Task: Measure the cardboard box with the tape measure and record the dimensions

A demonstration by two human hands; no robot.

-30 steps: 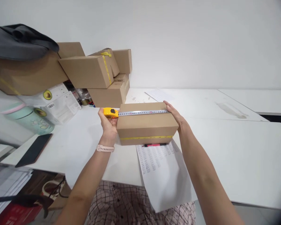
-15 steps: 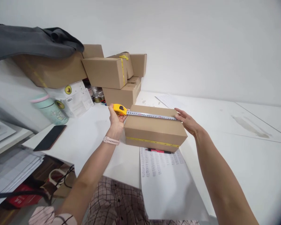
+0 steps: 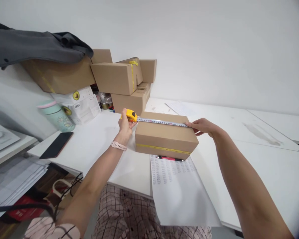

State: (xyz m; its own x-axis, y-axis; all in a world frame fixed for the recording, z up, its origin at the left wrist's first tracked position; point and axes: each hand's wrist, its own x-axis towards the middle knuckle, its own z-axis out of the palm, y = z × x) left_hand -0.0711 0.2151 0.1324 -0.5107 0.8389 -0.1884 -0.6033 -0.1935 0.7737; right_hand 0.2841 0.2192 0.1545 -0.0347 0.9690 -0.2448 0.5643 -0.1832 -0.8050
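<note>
A closed cardboard box (image 3: 164,134) with a strip of yellow tape along its front side rests on the white table. My left hand (image 3: 126,124) is closed around a yellow tape measure (image 3: 131,115) at the box's left end. Its metal blade (image 3: 161,122) stretches across the top of the box. At the right end, my right hand (image 3: 201,126) pinches the blade's tip by the box's edge. Under the front of the box lie a red and black pen (image 3: 170,158) and a printed sheet (image 3: 184,196), which hangs over the table's front edge.
Cardboard boxes (image 3: 114,78) are stacked at the back left, with a dark grey cloth item (image 3: 40,46) on one. A mint bottle (image 3: 57,116), a phone (image 3: 56,145) and white avocado-print boxes (image 3: 83,106) stand or lie at left. Another paper (image 3: 180,108) lies by the wall.
My right hand has shifted its hold at the blade's end, its fingers now lower and pinching the tip. The tape measure case has tilted slightly in my left hand.
</note>
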